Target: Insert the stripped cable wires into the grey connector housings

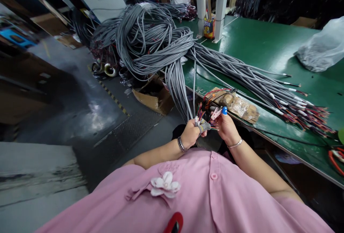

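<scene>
My left hand (191,132) is closed around the end of a grey cable (194,86) that hangs down off the bench edge. Thin coloured wires (200,111) fan out above my fist. My right hand (225,125), with a blue fingertip cover, pinches some of those coloured wires right beside the left hand. Both hands hover in front of my chest, just off the front edge of the green bench (258,43).
A big heap of grey cables (150,36) lies on the bench's left end, with a bundle of stripped ends (303,109) spread to the right. A taped brown pad (236,106), clear plastic bag (322,47), white posts (220,7), a cardboard box (154,95) on the floor, a person behind.
</scene>
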